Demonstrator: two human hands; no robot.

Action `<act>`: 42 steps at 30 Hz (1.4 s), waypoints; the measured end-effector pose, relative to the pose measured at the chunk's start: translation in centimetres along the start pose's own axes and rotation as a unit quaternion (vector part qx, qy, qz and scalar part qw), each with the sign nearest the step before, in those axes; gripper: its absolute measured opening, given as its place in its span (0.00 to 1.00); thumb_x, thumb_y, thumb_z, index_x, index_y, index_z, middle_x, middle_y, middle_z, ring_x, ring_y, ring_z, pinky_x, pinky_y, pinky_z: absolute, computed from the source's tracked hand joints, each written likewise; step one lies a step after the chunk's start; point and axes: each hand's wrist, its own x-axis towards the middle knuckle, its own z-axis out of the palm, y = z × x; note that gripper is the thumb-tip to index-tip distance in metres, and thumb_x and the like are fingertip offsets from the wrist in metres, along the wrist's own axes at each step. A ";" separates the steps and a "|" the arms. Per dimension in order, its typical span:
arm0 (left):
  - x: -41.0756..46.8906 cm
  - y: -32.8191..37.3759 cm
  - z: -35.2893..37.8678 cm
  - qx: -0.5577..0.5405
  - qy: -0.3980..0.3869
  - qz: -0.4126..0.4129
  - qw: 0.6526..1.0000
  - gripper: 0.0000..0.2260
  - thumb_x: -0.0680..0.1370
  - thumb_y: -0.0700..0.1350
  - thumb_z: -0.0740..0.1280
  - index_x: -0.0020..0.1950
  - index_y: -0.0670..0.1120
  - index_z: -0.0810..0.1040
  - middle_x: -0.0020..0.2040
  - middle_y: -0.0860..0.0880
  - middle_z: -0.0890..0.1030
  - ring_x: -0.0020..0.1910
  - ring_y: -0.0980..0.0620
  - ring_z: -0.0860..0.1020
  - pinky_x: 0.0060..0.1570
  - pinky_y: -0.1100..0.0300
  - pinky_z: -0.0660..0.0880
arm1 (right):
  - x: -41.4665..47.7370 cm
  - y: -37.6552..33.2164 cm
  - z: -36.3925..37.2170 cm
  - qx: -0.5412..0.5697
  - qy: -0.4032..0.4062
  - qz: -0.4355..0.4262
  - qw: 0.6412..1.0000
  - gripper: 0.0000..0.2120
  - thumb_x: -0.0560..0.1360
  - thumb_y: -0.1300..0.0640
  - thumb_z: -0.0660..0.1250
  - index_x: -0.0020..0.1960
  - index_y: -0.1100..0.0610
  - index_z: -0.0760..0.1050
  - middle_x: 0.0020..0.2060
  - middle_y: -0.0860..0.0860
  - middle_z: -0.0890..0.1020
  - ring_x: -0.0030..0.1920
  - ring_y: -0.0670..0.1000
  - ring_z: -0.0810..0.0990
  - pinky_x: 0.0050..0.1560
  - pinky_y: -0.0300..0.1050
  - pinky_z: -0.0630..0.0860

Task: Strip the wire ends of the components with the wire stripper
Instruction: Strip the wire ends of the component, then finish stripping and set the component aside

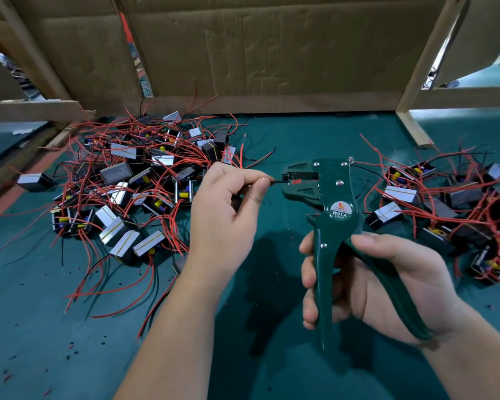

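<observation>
Green table [272, 356]; right hand [387, 284] grips wire stripper [334, 226] marked W01A.

left hand [225, 209] pinches a black wire [277, 181] into the green wire stripper [334, 215] gripped by right hand [381, 284].

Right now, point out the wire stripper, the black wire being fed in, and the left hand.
wire stripper [340, 215], head view, round label.
black wire [277, 181], head view, bare stretch before the jaws.
left hand [224, 217], head view, back.
</observation>
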 end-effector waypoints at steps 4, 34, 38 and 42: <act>-0.1 0.0 0.0 0.006 0.006 0.008 1.000 0.05 0.78 0.41 0.67 0.48 0.45 0.82 0.41 0.55 0.72 0.43 0.65 0.71 0.45 0.73 0.64 | 0.2 0.2 0.2 -0.019 0.023 0.003 1.000 0.23 0.65 0.49 0.75 0.53 0.62 0.78 0.41 0.63 0.79 0.37 0.65 0.81 0.42 0.59 0.77; 0.0 0.3 0.1 -0.019 0.000 0.005 1.000 0.04 0.77 0.43 0.67 0.47 0.49 0.82 0.40 0.53 0.73 0.40 0.62 0.71 0.42 0.73 0.65 | 0.3 0.3 0.9 -0.032 0.123 -0.007 0.992 0.26 0.67 0.34 0.69 0.41 0.58 0.78 0.31 0.58 0.75 0.24 0.57 0.75 0.30 0.50 0.76; -0.5 0.1 0.6 0.013 -0.042 -0.010 0.999 0.08 0.79 0.46 0.64 0.50 0.48 0.83 0.42 0.56 0.74 0.43 0.61 0.73 0.44 0.71 0.67 | 0.7 0.5 1.2 -0.033 0.224 -0.049 0.973 0.22 0.70 0.39 0.62 0.35 0.58 0.74 0.27 0.56 0.69 0.17 0.53 0.66 0.24 0.43 0.70; -0.5 -0.1 1.2 -0.030 -0.047 -0.081 0.995 0.12 0.83 0.47 0.58 0.49 0.53 0.82 0.37 0.54 0.77 0.39 0.59 0.75 0.47 0.59 0.72 | 0.8 0.5 1.0 0.019 0.196 -0.067 0.978 0.22 0.69 0.40 0.63 0.41 0.60 0.78 0.33 0.61 0.76 0.26 0.59 0.76 0.31 0.52 0.77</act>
